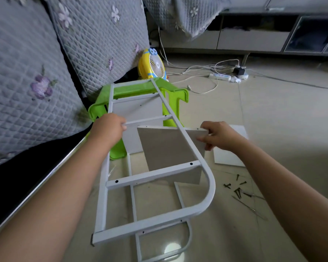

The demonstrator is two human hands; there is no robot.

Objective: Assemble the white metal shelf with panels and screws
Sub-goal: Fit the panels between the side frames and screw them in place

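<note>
A white metal side frame (151, 176) with cross rungs lies tilted, its far end resting on a green plastic stool (119, 91). My left hand (108, 127) grips the frame's left rail beside a rung. My right hand (219, 136) holds the right edge of a white panel (165, 148) that sits under the frame between two rungs. A second white frame (159, 248) lies flat on the floor beneath. Another white panel (229, 156) lies on the floor to the right. Several dark screws (237, 188) are scattered on the floor near the frame's curved corner.
A sofa with a grey quilted floral cover (27, 82) runs along the left. A yellow toy fan (153, 65) stands behind the stool. A power strip (221, 76) and white cables lie on the tiled floor. A low cabinet (254, 38) lines the back wall.
</note>
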